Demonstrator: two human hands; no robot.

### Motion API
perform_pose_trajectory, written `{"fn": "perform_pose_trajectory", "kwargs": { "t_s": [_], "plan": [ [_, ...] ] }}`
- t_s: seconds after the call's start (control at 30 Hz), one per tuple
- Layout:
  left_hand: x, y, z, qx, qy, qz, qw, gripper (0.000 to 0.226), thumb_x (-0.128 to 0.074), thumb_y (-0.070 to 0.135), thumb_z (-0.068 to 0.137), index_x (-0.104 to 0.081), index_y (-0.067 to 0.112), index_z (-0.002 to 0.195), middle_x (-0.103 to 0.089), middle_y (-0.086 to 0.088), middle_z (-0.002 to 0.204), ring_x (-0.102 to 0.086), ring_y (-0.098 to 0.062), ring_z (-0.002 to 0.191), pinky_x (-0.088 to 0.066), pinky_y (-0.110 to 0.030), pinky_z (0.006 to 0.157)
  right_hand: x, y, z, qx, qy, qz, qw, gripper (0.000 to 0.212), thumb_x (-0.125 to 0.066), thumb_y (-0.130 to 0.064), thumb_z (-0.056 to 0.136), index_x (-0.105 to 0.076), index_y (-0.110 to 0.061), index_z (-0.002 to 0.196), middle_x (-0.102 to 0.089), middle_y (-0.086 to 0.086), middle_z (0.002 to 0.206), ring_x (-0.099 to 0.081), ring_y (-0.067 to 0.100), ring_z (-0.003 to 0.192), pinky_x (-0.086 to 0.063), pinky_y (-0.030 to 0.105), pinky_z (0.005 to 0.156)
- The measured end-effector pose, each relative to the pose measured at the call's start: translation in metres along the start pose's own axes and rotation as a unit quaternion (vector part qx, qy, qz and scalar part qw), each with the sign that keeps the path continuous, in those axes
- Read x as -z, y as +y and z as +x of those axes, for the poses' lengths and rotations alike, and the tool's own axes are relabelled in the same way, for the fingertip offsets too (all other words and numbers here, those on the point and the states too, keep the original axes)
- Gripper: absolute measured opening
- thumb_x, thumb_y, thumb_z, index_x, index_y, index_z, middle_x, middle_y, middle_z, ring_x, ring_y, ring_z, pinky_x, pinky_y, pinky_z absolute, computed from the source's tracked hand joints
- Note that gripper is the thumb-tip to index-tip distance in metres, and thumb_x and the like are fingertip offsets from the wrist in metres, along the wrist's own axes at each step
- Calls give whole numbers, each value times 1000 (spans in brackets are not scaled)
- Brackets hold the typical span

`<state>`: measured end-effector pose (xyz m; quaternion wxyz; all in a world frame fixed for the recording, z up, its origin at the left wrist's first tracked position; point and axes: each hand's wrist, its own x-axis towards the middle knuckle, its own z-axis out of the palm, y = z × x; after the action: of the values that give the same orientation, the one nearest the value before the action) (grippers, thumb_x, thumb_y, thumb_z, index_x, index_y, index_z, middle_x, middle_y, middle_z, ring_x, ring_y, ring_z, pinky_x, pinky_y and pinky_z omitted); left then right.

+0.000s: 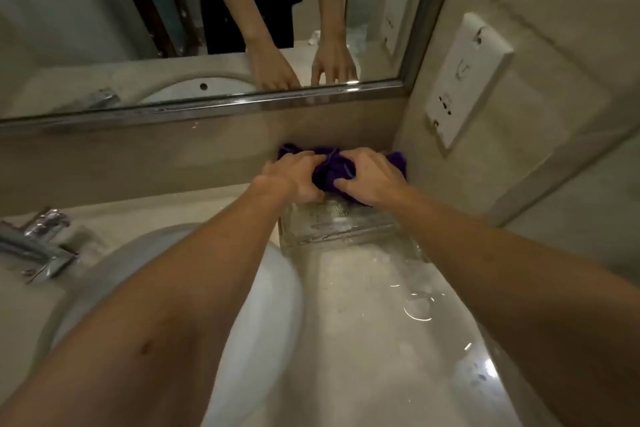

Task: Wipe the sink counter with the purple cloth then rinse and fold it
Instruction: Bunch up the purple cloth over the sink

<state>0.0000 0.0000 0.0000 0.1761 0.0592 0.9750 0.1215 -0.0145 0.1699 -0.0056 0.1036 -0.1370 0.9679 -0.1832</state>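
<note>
The purple cloth (330, 172) lies bunched in the far right corner of the sink counter (363, 288), against the backsplash. My left hand (294, 173) grips its left side and my right hand (369, 177) grips its right side, fingers curled into the fabric. Much of the cloth is hidden under my hands. The white sink basin (270, 315) sits lower left, partly covered by my left forearm.
A clear glass tray (339, 227) rests on the counter just in front of the cloth. A chrome faucet (38, 246) stands at the left. A mirror (173, 28) runs along the back wall, and a white outlet plate (465, 80) is on the right wall.
</note>
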Motion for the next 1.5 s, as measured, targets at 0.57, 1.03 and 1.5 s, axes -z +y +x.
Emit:
{"fn": "perform_pose_trajectory", "kwargs": {
  "t_s": [0.57, 1.03, 1.5],
  "plan": [
    [46, 4, -103, 38, 123, -61, 990, 26, -71, 37, 91, -67, 24, 112, -67, -9, 114, -62, -35, 108, -48, -41, 83, 60, -38, -57, -8, 45, 94, 995, 31, -81, -15, 84, -60, -32, 100, -64, -2, 105, -62, 21, 100, -54, 39, 90],
    [144, -6, -377, -24, 27, -349, 937, 63, -73, -13, 80, -49, 18, 130, -63, -15, 101, -68, -32, 90, -61, -50, 83, 174, -204, -285, 24, 59, 95, 993, 27, -64, -7, 93, -70, -8, 119, -68, 11, 113, -66, 26, 107, -58, 40, 95],
    [130, -13, -441, -66, 29, -286, 955, 15, -61, 24, 99, -67, 12, 106, -69, -2, 103, -62, -18, 96, -49, -36, 82, 251, -231, -371, 49, -50, 46, 996, 28, -63, 2, 90, -74, -15, 110, -71, 9, 107, -70, 23, 98, -63, 34, 84]
  ]
}}
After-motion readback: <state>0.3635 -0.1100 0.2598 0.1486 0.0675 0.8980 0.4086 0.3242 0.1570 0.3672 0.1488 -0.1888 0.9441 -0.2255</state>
